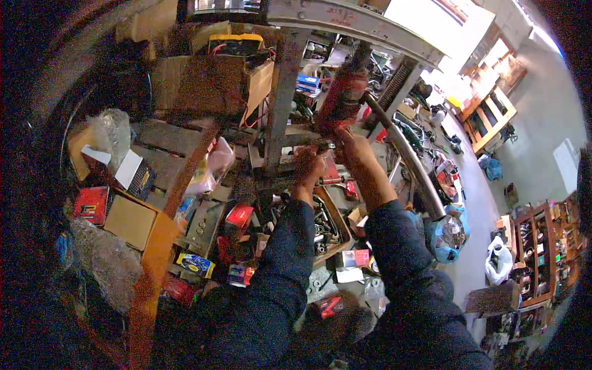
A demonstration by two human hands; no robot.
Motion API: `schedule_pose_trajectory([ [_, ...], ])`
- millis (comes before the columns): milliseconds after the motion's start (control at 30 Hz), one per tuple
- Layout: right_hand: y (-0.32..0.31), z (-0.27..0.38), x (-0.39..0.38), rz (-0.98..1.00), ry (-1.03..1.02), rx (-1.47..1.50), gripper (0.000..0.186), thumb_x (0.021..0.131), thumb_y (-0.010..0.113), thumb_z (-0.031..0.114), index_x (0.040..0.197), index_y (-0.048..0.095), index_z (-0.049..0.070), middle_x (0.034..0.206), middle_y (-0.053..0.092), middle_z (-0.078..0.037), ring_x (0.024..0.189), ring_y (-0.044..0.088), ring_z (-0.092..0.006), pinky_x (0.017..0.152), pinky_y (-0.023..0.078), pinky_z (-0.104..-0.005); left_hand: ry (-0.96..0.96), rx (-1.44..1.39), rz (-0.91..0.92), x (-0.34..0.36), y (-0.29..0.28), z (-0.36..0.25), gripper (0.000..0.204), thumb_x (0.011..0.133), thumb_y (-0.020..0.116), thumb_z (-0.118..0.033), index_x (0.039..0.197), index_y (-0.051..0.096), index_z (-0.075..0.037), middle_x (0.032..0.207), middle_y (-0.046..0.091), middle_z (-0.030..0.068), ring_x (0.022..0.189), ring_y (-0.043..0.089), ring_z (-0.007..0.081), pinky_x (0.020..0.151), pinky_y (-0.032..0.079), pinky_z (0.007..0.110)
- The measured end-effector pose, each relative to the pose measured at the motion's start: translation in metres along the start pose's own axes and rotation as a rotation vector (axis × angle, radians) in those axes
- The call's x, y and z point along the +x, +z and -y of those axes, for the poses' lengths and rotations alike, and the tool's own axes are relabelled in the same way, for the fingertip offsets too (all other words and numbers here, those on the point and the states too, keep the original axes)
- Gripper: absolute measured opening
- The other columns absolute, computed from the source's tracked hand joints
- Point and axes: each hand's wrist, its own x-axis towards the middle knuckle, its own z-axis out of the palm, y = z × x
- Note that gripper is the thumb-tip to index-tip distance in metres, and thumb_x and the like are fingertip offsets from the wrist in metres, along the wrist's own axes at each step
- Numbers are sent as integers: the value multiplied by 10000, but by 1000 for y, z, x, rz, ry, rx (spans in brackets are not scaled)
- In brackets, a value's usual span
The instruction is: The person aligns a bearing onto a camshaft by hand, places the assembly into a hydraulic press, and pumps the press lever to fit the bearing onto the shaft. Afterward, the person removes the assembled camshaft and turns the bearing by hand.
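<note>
Both arms, in dark sleeves, reach forward into a grey metal press frame (283,102). A red bottle jack (345,92) hangs in the frame, just above my hands. My left hand (310,163) is closed at the left, below the jack; what its fingers hold is too dark to make out. My right hand (357,153) is right under the jack's lower end, fingers curled, their tips partly hidden. Between the two hands shows a small shiny metal part (331,145). A long metal pipe (410,163) slopes down to the right beside my right hand.
Below my arms stands a wooden tray (341,237) of metal parts. Small red boxes (239,215) and packets lie about it. At left are an orange metal frame edge (151,277) and an open carton (131,222). Plastic bags (498,262) and a wooden shelf rack (535,253) stand right.
</note>
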Motion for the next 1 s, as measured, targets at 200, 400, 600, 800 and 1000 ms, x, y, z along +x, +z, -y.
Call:
schedule_pose_trajectory([
  [200,8,-19,11,-265,-5,-136,315,910,578,306,833,662,12,697,644,-179,646,671,-256,553,491,-390,-26,-144,-42,2,3,-5,301,793,647,-405,929,708,-144,947,677,103,948,579,312,909,315,466],
  [400,28,-12,-11,-187,310,321,406,899,589,388,1007,612,-3,798,613,-199,727,618,-333,656,479,-422,-39,-94,25,-3,19,11,248,811,630,-310,989,699,-153,987,677,87,1026,574,270,940,306,473],
  [600,57,1,-41,-433,126,166,418,809,697,338,1075,631,22,759,624,-185,693,609,-356,654,486,-375,-221,-676,108,-13,-17,-10,275,841,520,-188,1045,674,-88,1203,589,134,1099,547,291,1007,349,384],
  [800,60,-38,-101,-582,418,624,347,947,477,319,1014,616,8,800,615,-125,608,575,-227,597,473,-328,183,-420,237,-8,-99,-87,327,816,567,-16,1140,608,-10,1166,595,176,1113,550,345,986,415,407],
  [1000,134,-80,-198,127,309,-132,312,962,384,230,1024,589,3,925,596,-179,853,574,-324,803,439,-424,307,-305,331,-1,-175,-145,322,796,670,-91,1096,625,18,1114,612,202,1050,579,376,916,460,405],
])
